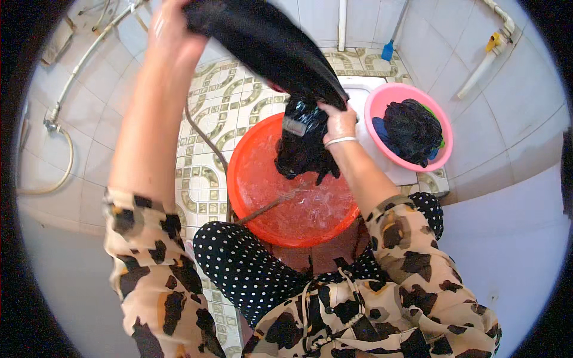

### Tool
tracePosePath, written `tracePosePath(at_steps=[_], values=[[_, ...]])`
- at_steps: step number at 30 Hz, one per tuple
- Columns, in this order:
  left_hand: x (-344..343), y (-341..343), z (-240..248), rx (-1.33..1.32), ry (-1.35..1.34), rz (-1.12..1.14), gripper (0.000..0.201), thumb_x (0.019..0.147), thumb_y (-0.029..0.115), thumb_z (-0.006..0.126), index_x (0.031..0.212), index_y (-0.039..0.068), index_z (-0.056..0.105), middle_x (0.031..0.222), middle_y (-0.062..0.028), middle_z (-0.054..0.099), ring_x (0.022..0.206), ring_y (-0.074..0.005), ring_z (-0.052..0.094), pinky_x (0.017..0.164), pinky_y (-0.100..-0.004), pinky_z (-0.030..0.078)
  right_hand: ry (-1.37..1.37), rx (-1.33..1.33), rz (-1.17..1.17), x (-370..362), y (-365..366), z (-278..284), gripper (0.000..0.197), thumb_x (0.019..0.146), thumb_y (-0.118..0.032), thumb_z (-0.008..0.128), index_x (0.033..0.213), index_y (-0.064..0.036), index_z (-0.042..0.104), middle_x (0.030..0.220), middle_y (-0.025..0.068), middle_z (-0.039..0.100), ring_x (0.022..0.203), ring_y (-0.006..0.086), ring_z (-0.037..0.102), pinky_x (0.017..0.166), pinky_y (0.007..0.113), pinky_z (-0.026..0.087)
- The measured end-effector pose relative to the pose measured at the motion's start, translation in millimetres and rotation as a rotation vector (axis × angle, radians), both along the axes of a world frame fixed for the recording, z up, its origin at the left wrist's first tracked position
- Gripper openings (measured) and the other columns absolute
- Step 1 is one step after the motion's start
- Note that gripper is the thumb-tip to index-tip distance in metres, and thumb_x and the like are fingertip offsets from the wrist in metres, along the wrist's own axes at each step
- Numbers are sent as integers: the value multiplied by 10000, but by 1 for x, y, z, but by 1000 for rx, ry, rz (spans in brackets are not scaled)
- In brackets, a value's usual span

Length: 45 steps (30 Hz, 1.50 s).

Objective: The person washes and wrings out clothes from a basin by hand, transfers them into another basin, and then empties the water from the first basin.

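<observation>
A wet black garment is stretched between my two hands above an orange-red basin of water. My left hand, raised high at the upper left and slightly blurred, is closed on one end of it. Lower down, over the basin's far right side, my right hand grips another part; a white bracelet circles that wrist. From there the shiny, bunched cloth hangs down with a pale label-like patch on it. Its lowest edge is over the water, and I cannot tell whether it touches. The garment's exact kind does not show.
A pink basin with dark, blue and green cloth stands right of the red one, on a white surface. A brown hose runs across the tiles into the red basin. Wall pipes and a blue-ended brush or tool are farther back.
</observation>
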<state>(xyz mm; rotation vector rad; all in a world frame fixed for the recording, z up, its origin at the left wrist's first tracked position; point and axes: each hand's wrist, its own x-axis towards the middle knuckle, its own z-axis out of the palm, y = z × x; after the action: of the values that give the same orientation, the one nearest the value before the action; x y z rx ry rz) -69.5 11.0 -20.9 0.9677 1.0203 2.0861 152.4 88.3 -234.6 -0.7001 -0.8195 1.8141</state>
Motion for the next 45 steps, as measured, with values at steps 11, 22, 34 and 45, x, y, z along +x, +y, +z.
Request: tracePosePath(at_steps=[11, 22, 34, 45], values=[[77, -101, -200, -689, -671, -429, 866, 825, 638, 262, 1261, -109, 219, 1158, -317, 449, 982, -366, 541, 825, -442, 473, 251, 70, 221, -15, 10, 40, 157, 815, -128, 522, 911, -20, 582, 843, 84, 615, 752, 209, 592, 721, 390, 489], [157, -97, -204, -133, -847, -582, 564, 816, 549, 386, 1188, 137, 487, 1181, -102, 525, 1027, -326, 536, 875, -554, 408, 37, 895, 932, -18, -43, 31, 199, 737, -134, 594, 862, 21, 596, 834, 43, 613, 795, 115, 569, 729, 253, 461], [154, -105, -215, -57, -566, -228, 412, 827, 369, 497, 1158, 124, 490, 1086, -92, 555, 960, -210, 545, 852, -385, 446, 54, 1429, 716, -2, -73, 56, 354, 626, -132, 650, 953, -25, 569, 858, 109, 588, 852, 213, 561, 783, 311, 437], [146, -111, -215, -157, -674, -601, 308, 879, 190, 426, 1111, -5, 477, 920, -195, 588, 757, -253, 604, 683, -352, 512, 245, -408, 820, 56, -50, -45, 735, 758, -637, 461, 1264, -113, 364, 1286, 139, 412, 1093, 327, 462, 858, 616, 338]])
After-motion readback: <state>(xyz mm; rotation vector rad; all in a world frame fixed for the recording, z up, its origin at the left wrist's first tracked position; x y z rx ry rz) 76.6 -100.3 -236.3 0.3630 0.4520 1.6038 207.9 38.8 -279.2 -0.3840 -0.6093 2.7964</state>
